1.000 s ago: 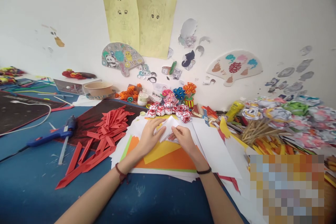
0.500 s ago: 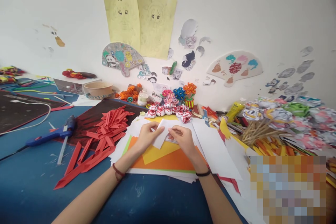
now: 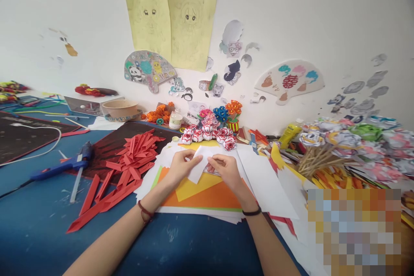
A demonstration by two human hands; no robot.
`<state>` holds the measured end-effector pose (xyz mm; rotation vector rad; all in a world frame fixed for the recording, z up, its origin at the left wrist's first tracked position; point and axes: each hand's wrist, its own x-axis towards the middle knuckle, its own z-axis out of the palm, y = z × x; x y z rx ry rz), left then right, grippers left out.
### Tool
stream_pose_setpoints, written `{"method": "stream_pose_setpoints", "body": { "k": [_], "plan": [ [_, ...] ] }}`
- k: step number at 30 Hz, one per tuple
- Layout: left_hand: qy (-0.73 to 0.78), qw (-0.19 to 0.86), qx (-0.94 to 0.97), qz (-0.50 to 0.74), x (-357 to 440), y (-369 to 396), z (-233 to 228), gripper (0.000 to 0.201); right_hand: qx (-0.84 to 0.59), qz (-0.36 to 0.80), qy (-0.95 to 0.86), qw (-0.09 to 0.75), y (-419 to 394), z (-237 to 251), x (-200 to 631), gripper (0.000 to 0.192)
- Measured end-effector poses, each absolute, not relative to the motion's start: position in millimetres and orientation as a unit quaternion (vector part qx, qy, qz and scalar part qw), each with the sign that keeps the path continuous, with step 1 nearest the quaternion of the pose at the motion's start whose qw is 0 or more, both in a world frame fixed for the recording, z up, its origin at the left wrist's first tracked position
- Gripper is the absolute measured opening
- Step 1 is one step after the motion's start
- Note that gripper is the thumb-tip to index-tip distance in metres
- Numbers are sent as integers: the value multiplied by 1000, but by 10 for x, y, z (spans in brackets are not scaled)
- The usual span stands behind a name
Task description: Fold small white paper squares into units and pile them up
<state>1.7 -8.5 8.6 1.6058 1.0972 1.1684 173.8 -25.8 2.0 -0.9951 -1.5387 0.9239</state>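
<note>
A small piece of white paper (image 3: 198, 171) is held up between my two hands, over a stack of coloured sheets. My left hand (image 3: 183, 164) pinches its left side between thumb and fingers. On the other side, my right hand (image 3: 225, 169) is closed with thumb and fingertips at the paper's right edge. Beneath them lie a yellow sheet (image 3: 194, 189) and an orange sheet (image 3: 223, 197), on top of white sheets. Just beyond my hands sit several red-and-white paper flowers (image 3: 229, 142).
Folded red paper strips (image 3: 129, 159) are heaped at left, beside a blue glue gun (image 3: 69, 166). Paper flowers on sticks (image 3: 315, 161) lie at right, near a yellow bottle (image 3: 289, 134). A beige bowl (image 3: 120, 109) stands against the wall.
Both hands stay in nearly the same place with the white paper. My right fingers have shifted very slightly at its edge, and the camera view has tilted a little.
</note>
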Motion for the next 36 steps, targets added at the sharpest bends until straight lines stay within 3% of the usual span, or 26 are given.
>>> {"method": "stream_pose_setpoints", "body": {
  "k": [19,26,32,36],
  "plan": [
    [380,365,697,486,-96,-47,138,31,-421,435,-666,436,-326,139,1807,31],
    [357,401,721,439,-88,-15,92,37,-422,457,-630,466,-298,100,1819,32],
    [396,281,753,444,-78,-27,68,42,-428,463,-618,470,-303,97,1805,34],
    [393,297,758,428,-77,-25,57,41,-432,437,-626,480,-311,126,1825,34]
  ]
}}
